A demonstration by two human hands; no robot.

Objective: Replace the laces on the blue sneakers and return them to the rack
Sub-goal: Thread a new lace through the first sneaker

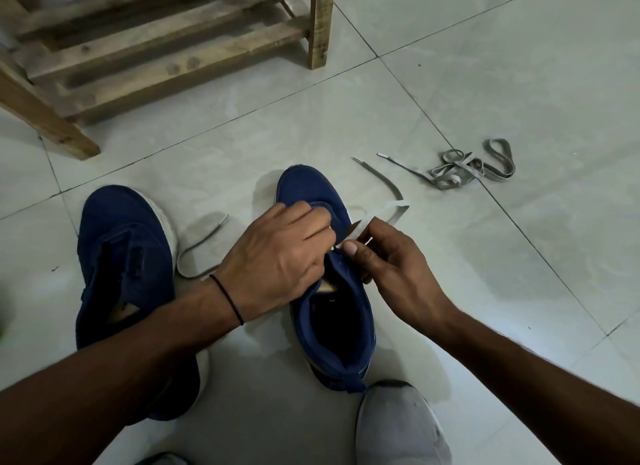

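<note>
Shoe (332,326): on floor (485,84), toe pointing away.
Left hand (273,253): curled on shoe top, holding it.
Right hand (391,277): pinches lace — right at the shoe's right edge.
Lace (381,211): trails off right along the floor.

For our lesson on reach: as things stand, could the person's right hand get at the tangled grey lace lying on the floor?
Probably yes. The right hand pinches the other lace at the sneaker, but only bare floor lies between it and the tangled lace to its right.
</note>
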